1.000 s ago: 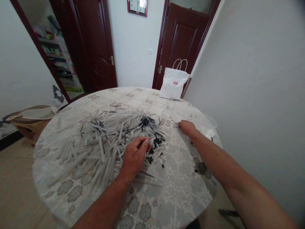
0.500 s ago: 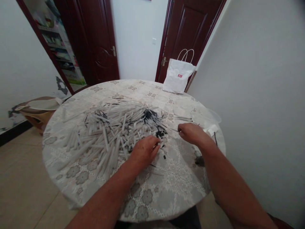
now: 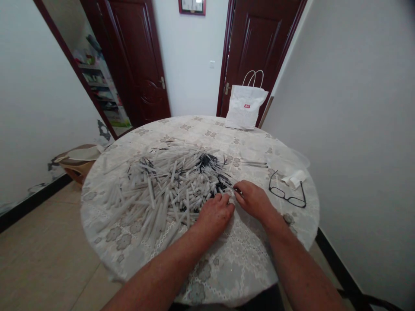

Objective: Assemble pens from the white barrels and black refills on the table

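A large pile of translucent white plastic tubes [image 3: 152,192] lies on the round table, with thin dark sticks mixed in. Small black caps [image 3: 219,186] are heaped at its right edge. My left hand [image 3: 216,216] rests against these caps, fingers bent and close together; whatever is under the fingertips is hidden. Just right of it, my right hand [image 3: 254,199] is closed in a pinch on a thin stick [image 3: 231,186], which points left toward the caps. A bundle of dark-tipped sticks [image 3: 207,162] lies farther back in the pile.
Black-framed glasses [image 3: 287,196] and a crumpled white tissue [image 3: 295,178] lie at the right. Several thin sticks [image 3: 255,164] lie apart behind my right hand. A white paper bag [image 3: 246,108] stands at the far edge of the patterned tablecloth [image 3: 240,263].
My left hand has moved right and slightly down, closer to my right hand. The view has tilted up and shifted left, so the glasses now show fully.
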`<action>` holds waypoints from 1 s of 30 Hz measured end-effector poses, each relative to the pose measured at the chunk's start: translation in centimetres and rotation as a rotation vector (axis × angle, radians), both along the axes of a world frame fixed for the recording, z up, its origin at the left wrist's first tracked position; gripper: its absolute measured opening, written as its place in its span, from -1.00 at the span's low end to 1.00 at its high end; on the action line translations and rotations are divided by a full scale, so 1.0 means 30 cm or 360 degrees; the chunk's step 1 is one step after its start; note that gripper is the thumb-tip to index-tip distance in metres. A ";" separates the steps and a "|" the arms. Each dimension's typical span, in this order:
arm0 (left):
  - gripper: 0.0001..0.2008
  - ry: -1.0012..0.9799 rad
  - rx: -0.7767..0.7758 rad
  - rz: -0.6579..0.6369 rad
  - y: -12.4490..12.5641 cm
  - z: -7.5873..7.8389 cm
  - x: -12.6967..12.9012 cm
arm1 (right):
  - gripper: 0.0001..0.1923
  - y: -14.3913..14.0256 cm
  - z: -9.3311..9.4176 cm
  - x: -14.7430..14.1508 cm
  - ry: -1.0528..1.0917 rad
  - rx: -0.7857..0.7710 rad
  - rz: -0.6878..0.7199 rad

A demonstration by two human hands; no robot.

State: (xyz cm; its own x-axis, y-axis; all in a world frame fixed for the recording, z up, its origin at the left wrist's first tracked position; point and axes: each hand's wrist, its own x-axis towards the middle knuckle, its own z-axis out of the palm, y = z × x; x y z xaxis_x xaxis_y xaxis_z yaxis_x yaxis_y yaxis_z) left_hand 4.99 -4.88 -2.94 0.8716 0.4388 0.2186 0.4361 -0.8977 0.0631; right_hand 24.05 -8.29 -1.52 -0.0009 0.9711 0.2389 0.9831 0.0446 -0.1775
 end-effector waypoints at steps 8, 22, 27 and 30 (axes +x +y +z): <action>-0.85 -0.0435 -0.0225 0.0149 0.017 0.043 -0.048 | -0.88 0.001 -0.008 -0.009 0.0359 0.0557 0.0190; -0.66 -0.1819 -0.1842 0.0549 0.129 0.075 -0.174 | -0.86 -0.014 -0.002 -0.111 0.0586 0.0594 0.0495; -0.66 -0.1740 -0.1818 0.0545 0.135 0.045 -0.181 | -0.86 -0.014 -0.001 -0.109 0.0589 0.0648 0.0465; -0.67 -0.1721 -0.1799 0.0499 0.133 0.037 -0.178 | -0.86 -0.014 -0.004 -0.110 0.0565 0.0613 0.0477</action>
